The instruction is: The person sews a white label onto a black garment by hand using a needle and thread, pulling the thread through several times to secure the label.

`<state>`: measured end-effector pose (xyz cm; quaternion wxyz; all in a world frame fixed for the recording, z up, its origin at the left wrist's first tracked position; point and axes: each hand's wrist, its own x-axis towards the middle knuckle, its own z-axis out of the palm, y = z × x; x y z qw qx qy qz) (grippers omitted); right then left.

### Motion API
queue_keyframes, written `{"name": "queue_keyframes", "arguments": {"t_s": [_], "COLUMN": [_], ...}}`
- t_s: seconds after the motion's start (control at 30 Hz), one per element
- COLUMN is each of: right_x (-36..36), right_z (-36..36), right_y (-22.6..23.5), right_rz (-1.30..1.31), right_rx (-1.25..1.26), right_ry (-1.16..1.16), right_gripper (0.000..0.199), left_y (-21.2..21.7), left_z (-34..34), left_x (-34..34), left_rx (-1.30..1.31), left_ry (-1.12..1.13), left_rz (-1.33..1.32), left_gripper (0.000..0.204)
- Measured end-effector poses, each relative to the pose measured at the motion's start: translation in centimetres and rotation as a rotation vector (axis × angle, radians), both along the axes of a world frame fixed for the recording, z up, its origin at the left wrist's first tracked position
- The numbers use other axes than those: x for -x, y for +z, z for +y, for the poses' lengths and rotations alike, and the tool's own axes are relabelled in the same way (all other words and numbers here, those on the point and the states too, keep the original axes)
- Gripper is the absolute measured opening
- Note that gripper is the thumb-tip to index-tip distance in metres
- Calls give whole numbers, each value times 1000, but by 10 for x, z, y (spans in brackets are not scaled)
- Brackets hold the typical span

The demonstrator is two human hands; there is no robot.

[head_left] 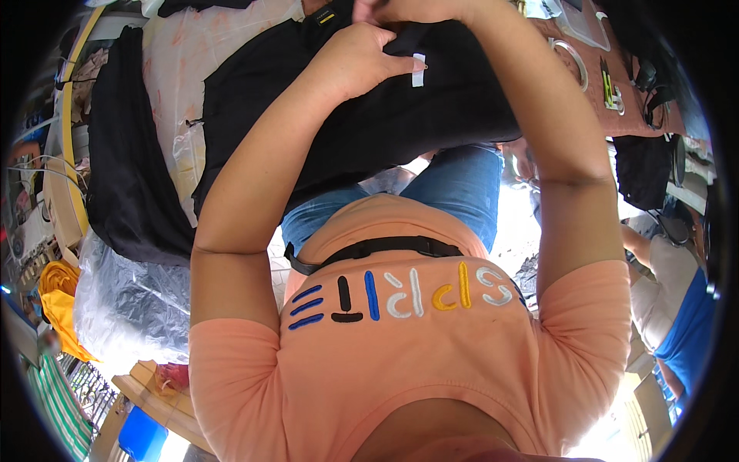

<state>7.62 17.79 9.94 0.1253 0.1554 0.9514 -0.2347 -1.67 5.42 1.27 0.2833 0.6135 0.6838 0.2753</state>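
A black garment [354, 131] lies spread across the table in front of me, with a dark neck label [326, 15] at its far edge. My left hand [360, 63] rests on the cloth, its thumb stretched out to a small white sticker [418, 71] and apart from the fingers. Just beyond it, my right hand [412, 9] reaches in at the top edge of the view, partly cut off. Its fingertips are pinched together close to the left fingers; what they hold, if anything, is too small to make out.
Another black cloth piece [127, 154] hangs at the left over plastic-covered table [173, 61]. Clear plastic sheeting [127, 300] and yellow cloth [60, 300] lie below it. At right, a brown surface [589, 100] carries a tape roll [571, 65] and yellow-green snips [608, 88]. Another person [670, 292] is behind on the right.
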Motion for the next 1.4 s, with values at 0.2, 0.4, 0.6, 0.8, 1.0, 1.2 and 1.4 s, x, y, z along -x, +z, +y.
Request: {"name": "queue_keyframes", "arguments": {"t_s": [0.2,0.4,0.6,0.8,1.0,1.2,1.4], "right_x": [-2,-6,-12,-14,-15,-16,-32], "right_z": [35,41,46,47,47,46,25], "right_y": [-15,-20,-26,-28,-27,-29,-16], "right_rz": [-319,-366,-357,-309,-305,-252,7], "right_rx": [121,144,213,274,305,329,443], "right_ry": [273,300,303,302,312,321,94], "right_gripper": [27,28,29,31,30,28,24], "left_y": [23,12,11,13,13,14,19], "left_z": [-2,-6,-5,-4,-5,-5,-4], "left_x": [2,5,3,3,3,2,0], "left_rx": [240,151,167,170,174,169,219], "left_ry": [46,45,51,45,52,59,54], "left_rz": [-99,-172,-134,-103,-75,-29,-149], "left_gripper": [49,46,42,38,39,40,43]}}
